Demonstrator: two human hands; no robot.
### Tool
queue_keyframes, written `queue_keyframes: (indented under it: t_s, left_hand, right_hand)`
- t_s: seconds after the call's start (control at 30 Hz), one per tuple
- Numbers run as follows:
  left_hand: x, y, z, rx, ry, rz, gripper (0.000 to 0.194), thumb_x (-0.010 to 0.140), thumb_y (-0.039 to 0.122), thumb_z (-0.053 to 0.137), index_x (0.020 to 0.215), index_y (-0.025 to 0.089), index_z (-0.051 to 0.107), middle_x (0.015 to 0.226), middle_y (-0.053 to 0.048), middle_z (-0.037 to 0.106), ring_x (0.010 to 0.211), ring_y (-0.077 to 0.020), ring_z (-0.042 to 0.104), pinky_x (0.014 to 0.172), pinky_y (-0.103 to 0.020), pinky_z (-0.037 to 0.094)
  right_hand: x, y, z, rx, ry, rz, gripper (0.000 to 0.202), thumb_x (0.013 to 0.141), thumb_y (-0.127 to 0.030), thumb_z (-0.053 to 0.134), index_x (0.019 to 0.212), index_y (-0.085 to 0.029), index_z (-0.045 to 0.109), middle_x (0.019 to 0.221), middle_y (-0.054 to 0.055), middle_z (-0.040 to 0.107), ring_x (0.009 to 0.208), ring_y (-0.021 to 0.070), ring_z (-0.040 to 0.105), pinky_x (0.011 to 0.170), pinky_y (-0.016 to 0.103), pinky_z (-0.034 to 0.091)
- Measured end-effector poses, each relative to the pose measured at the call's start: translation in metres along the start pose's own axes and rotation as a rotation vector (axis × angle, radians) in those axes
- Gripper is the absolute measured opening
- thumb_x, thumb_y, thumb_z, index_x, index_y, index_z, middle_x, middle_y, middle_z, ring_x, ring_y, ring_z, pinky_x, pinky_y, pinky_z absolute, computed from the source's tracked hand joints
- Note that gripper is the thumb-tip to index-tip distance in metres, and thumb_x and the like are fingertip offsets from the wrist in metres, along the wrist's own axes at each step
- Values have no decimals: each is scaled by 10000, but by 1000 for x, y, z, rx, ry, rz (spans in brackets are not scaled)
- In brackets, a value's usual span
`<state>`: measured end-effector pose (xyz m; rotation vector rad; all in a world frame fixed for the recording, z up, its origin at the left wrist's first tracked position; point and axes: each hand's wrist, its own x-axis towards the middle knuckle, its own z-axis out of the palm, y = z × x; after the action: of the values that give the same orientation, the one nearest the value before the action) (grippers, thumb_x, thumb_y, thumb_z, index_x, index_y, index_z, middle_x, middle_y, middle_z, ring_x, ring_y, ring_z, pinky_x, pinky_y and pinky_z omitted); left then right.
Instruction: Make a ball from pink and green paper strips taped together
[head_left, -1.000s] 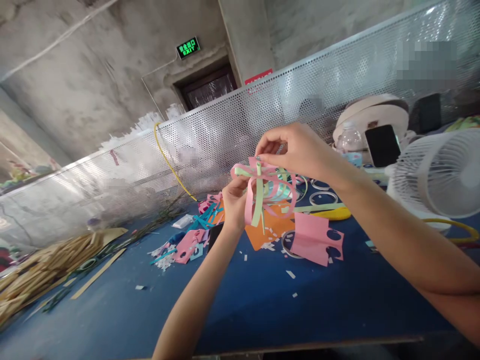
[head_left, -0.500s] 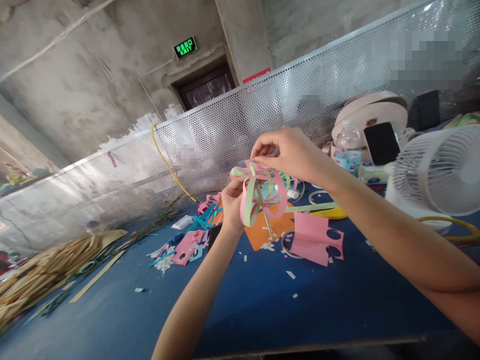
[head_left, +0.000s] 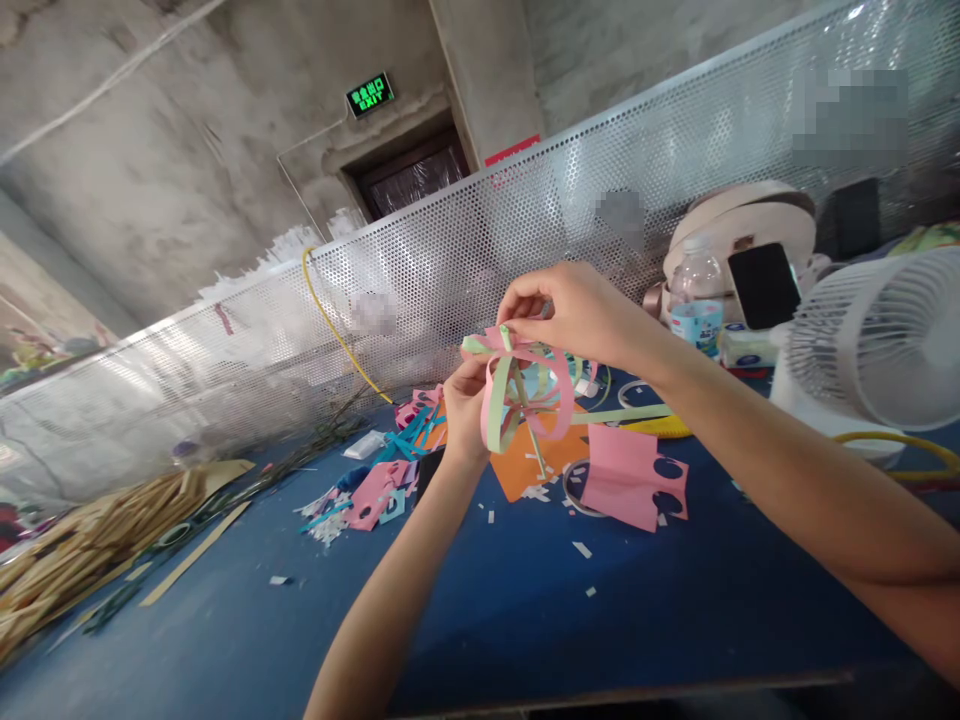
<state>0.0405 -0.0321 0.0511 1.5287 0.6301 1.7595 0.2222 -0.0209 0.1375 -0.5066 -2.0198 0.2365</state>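
Above the table, a paper-strip lantern (head_left: 564, 400) of looped pink and pale green strips hangs around a thin stick (head_left: 535, 445). My left hand (head_left: 466, 405) is closed on the lantern's left side, its fingertips partly hidden behind the strips. At the top, my right hand (head_left: 559, 305) is closed, thumb and fingers pinching the paper beside the stick's upper end. Beneath the lantern lie an orange paper sheet (head_left: 514, 475) and a pink sheet with round cut-outs (head_left: 626, 480).
A white fan (head_left: 877, 345), a bottle (head_left: 696, 300), a phone (head_left: 763, 286) and a beige bag (head_left: 739, 215) stand at the right. Paper scraps (head_left: 379, 495) lie left of centre, and bundled wooden strips (head_left: 105, 530) at far left. A perforated metal screen (head_left: 450, 260) runs behind the table.
My right hand has shifted very slightly at the lantern's top, still pinching there. The left hand and the lantern stay almost in place.
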Motion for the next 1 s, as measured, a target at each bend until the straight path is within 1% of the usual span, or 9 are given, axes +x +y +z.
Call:
queue_keyframes:
  t_s: [0.13, 0.23, 0.47, 0.63, 0.83, 1.0]
  left_hand:
    - [0, -2, -1, 8, 14, -5, 163, 749, 328, 831, 860, 221, 779, 694, 10, 688, 557, -96, 581, 618, -255, 517]
    - [0, -4, -2, 14, 10, 8, 147, 767, 321, 822, 866, 222, 778, 675, 20, 669, 529, -82, 556, 610, -250, 518]
    - [1, -3, -2, 12, 4, 25, 134, 782, 317, 811, 872, 220, 783, 755, -7, 713, 588, -97, 603, 574, -238, 522]
    - [2, -3, -2, 0, 29, -16, 147, 770, 324, 816, 861, 215, 779, 816, -31, 745, 638, -129, 645, 565, -258, 543]
    - [1, 0, 0, -9, 36, -38, 145, 748, 316, 830, 829, 210, 772, 761, -14, 733, 587, -108, 618, 558, -246, 523]
    - [1, 0, -1, 4, 39, -44, 127, 749, 308, 832, 811, 219, 767, 765, -3, 733, 615, -109, 629, 576, -241, 527]
  right_hand:
    - [0, -1, 0, -2, 1, 17, 78, 800, -158, 662, 799, -175, 738, 757, 21, 739, 706, 150, 663, 664, 287, 490]
    - [1, -1, 0, 12, -8, 22, 85, 798, -154, 656, 805, -174, 739, 772, 22, 744, 721, 151, 667, 677, 287, 494]
    - [2, 1, -1, 81, -63, 56, 123, 818, -191, 649, 859, -164, 762, 793, 37, 758, 727, 158, 678, 675, 293, 500]
    - [2, 1, -2, 67, -71, 62, 139, 825, -199, 639, 875, -173, 766, 824, 38, 764, 759, 169, 683, 678, 298, 487]
    - [2, 0, -4, 118, -161, 51, 186, 844, -179, 580, 904, -181, 757, 853, 23, 757, 740, 150, 647, 679, 291, 454]
    - [4, 1, -4, 160, -208, 48, 210, 833, -153, 570, 938, -180, 750, 887, 22, 754, 777, 159, 644, 734, 298, 457]
